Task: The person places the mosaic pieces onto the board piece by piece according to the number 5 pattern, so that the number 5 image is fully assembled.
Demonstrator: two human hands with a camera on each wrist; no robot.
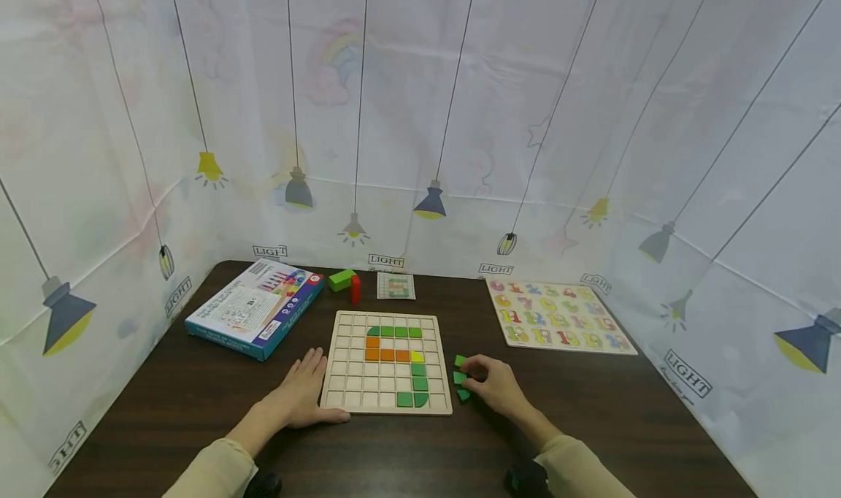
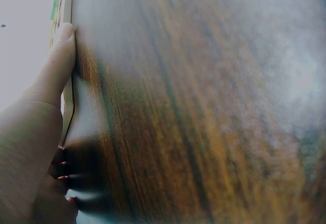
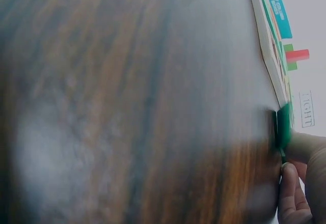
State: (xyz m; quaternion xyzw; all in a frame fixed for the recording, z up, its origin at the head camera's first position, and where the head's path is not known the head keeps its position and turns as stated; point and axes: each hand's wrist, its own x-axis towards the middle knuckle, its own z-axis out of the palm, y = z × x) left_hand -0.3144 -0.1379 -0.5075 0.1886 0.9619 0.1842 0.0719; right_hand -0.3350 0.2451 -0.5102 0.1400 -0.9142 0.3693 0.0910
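A wooden grid board [image 1: 346, 359] lies on the dark table, with green, orange and yellow tiles set in a path across its squares. My left hand [image 1: 304, 392] rests at the board's left side, fingers stretched forward and thumb along the near left corner. In the left wrist view the thumb [image 2: 57, 56] lies against the board's edge. Off the board's right side, several green tiles [image 1: 463, 395] lie in a short column. There my right hand [image 1: 496, 387] pinches a green tile [image 3: 283, 126] between thumb and finger, partly hidden by the fingers.
A boxed game [image 1: 252, 304] lies at the back left. Behind the board are a green block [image 1: 341, 280], a red block [image 1: 355, 289] and a small pattern card [image 1: 396, 286]. A number puzzle board [image 1: 558, 317] lies at the back right, and a printed curtain [image 1: 420, 118] surrounds the table.
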